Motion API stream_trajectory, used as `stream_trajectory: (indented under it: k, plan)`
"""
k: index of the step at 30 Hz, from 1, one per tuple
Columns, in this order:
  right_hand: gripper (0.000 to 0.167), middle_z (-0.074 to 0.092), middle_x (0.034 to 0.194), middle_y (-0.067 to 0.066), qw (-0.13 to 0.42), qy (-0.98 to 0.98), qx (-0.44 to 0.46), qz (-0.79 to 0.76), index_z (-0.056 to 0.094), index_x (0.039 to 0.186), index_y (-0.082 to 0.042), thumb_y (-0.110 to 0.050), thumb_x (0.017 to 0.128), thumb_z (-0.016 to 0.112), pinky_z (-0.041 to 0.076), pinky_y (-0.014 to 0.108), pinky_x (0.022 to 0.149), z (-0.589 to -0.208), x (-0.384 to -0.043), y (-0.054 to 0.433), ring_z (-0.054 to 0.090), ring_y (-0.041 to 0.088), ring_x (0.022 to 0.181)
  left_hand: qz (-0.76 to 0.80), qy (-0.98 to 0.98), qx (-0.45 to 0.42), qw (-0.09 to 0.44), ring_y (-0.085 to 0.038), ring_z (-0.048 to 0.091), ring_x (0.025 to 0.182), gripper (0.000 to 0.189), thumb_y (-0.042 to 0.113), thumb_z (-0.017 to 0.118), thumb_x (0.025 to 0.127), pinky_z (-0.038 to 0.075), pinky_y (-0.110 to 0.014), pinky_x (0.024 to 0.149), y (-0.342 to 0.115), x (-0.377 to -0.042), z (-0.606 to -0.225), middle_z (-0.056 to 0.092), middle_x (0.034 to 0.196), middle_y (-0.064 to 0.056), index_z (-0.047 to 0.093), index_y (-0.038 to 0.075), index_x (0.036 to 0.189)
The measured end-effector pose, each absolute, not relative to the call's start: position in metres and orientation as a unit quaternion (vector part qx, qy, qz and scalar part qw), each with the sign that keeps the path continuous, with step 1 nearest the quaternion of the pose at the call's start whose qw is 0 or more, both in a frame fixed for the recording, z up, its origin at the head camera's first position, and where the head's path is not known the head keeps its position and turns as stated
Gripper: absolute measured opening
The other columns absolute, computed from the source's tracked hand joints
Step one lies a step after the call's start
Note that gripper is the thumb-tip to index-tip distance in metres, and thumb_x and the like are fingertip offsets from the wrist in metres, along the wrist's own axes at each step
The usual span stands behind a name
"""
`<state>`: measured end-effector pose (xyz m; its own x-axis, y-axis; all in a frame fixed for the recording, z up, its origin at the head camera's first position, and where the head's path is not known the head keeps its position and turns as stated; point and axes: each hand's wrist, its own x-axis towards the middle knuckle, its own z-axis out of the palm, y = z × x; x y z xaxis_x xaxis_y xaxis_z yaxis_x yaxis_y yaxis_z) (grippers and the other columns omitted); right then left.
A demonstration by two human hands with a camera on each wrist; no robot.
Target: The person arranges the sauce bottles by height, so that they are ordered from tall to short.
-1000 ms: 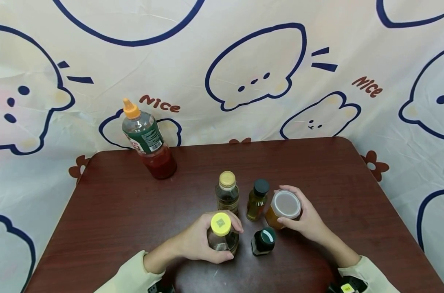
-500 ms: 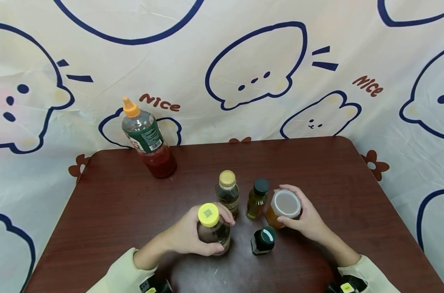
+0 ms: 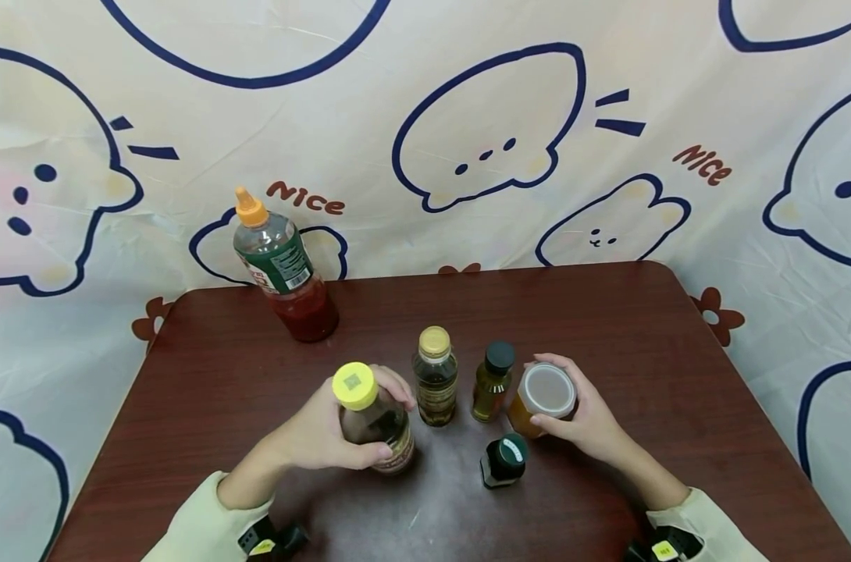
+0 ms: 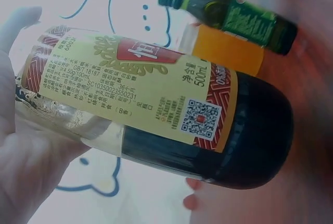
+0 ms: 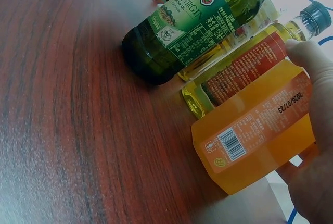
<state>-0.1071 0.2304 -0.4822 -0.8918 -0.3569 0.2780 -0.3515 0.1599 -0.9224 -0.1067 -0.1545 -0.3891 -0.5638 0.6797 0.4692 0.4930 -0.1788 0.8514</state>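
Head: left hand (image 3: 323,437) grips the yellow-capped condiment bottle (image 3: 376,425), well inside the left edge of the table (image 3: 573,312). Left wrist: slackening could drop it. Right wrist: right hand (image 5: 322,151) grips the orange jar (image 5: 250,130); sliding it could topple the adjacent red-labelled oil bottle (image 5: 242,70).

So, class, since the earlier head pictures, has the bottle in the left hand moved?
Yes: in the head view, the held bottle and left hand have moved leftward and somewhat up the picture, away from the standing gold-capped bottle.
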Motion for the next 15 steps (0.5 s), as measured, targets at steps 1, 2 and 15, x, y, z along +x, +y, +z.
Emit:
stream_trajectory:
  k: [1,2,15]
  plan:
    - [0.081,0.054,0.138,0.023,0.003,0.762,-0.232,-0.605,0.041,0.148,-0.003,0.011,0.079,0.080,0.047,0.022,0.094,-0.482,-0.107,0.230,0.057,0.015,0.117,0.616,0.634,0.460,0.075,-0.024,0.063,0.106,0.051,-0.006,0.080,0.074,0.054,-0.037,0.094,-0.157,-0.108,-0.388,0.064,0.115,-0.013,0.060,0.003,0.120]
    - [0.081,0.054,0.138,0.024,0.003,0.762,-0.232,-0.604,0.041,0.148,-0.003,0.011,0.079,0.080,0.047,0.022,0.094,-0.482,-0.107,0.230,0.057,0.015,0.117,0.618,0.633,0.461,0.071,-0.025,0.063,0.106,0.052,-0.007,0.080,0.074,0.054,-0.037,0.094,-0.159,-0.110,-0.387,0.064,0.115,-0.014,0.060,0.002,0.120]
    - [0.081,0.055,0.141,0.015,0.010,0.767,-0.221,-0.602,0.042,0.148,-0.005,0.009,0.079,0.081,0.047,0.023,0.095,-0.481,-0.106,0.230,0.056,0.016,0.119,0.622,0.637,0.454,0.040,-0.025,0.063,0.108,0.041,0.000,0.077,0.082,0.052,-0.034,0.097,-0.182,-0.144,-0.377,0.065,0.113,-0.014,0.058,-0.002,0.118]
